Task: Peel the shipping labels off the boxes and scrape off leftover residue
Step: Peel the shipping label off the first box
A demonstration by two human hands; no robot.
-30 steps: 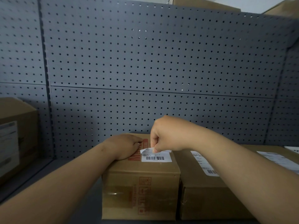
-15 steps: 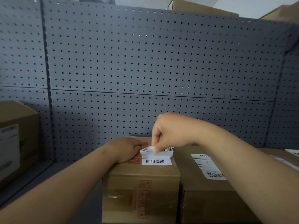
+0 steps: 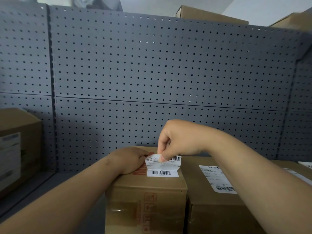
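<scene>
A brown cardboard box (image 3: 148,191) with red print stands in the middle of the grey shelf. On its top is a white shipping label (image 3: 163,167) with barcodes. The label's far part is lifted and folded toward me; its near strip still lies flat on the box. My right hand (image 3: 179,141) pinches the lifted far edge between thumb and finger. My left hand (image 3: 130,160) rests flat on the box top just left of the label, pressing on the red print, holding nothing.
A second box (image 3: 214,208) with its own white label (image 3: 216,179) stands against the first box's right side. A third labelled box (image 3: 16,149) sits at the far left. The grey pegboard wall (image 3: 152,73) is close behind. More boxes stand above it.
My right hand has pulled the label's far edge up and toward me, so more of it is off the box. My left hand has stayed on the box top.
</scene>
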